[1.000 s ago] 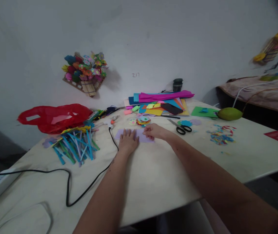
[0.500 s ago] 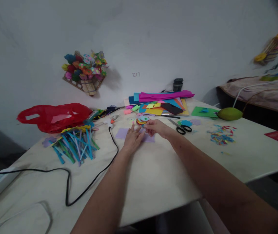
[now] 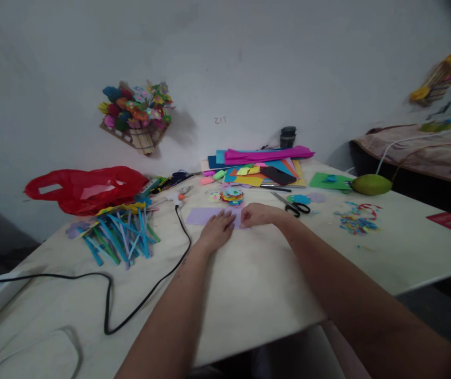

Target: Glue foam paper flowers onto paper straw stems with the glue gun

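Observation:
A light purple sheet of paper or foam [image 3: 199,215] lies flat on the pale table. My left hand [image 3: 219,229] rests on its middle with the fingers stretched out. At the sheet's right end, my right hand [image 3: 257,215] is closed with curled fingers; anything inside them is hidden. Just behind the sheet sits a stack of colourful flower-shaped cut-outs [image 3: 232,196], with a small pale flower [image 3: 214,197] beside it. Scissors with black handles [image 3: 297,209] lie to the right of my right hand.
On the left are a red plastic bag [image 3: 87,189], several blue and green strips [image 3: 120,237], and a glue gun [image 3: 176,198] with a black cord [image 3: 161,281]. Coloured sheets [image 3: 265,158] and a dark phone [image 3: 278,175] lie behind; paper scraps [image 3: 355,221] are at right.
My right hand has moved from beside the flower stack down toward me, onto the sheet's right end, its fingers more curled. My left hand has slid slightly nearer, uncovering the flowers.

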Tool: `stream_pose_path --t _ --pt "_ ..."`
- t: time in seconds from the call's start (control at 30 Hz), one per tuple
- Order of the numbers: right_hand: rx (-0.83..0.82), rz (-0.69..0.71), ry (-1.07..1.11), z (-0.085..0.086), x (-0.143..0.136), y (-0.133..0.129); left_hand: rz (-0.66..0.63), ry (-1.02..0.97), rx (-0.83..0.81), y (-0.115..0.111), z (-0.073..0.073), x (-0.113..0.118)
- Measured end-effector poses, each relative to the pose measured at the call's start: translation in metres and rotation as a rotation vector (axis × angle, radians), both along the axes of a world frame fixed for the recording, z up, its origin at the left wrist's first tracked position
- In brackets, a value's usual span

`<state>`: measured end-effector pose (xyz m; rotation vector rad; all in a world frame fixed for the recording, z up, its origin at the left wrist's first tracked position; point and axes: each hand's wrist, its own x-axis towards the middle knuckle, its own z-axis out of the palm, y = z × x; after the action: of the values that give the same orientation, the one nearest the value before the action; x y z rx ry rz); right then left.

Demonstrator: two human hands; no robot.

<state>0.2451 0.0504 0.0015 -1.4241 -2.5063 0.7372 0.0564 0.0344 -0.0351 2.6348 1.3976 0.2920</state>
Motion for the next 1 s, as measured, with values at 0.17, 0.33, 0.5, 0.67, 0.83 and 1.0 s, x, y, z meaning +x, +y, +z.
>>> stream_pose_path --t 0.17,0.33,0.5,0.67,0.83,1.0 --pt "0.065 0.067 -0.014 -0.005 -0.004 0.003 0.018 0.041 -0.006 -0.002 0.002 0.003" --pt "0.049 0.003 -0.01 0.002 0.0 0.0 0.045 0.077 -0.008 -0.005 0.004 0.005" --pt "-0.001 -0.13 0.08 0.009 0.018 0.002 0.061 0.089 -0.003 -0.006 0.005 0.007" --pt "0.085 -0.416 0.321 0.011 0.029 0.007 0.062 0.086 -0.002 -0.005 0.004 0.007" --pt "0.322 -0.673 0.353 0.019 0.034 0.008 0.058 0.078 0.001 -0.005 0.003 0.007" --pt "0.612 -0.835 -0.052 0.022 0.036 0.003 0.071 0.049 0.0 -0.005 0.003 0.007"
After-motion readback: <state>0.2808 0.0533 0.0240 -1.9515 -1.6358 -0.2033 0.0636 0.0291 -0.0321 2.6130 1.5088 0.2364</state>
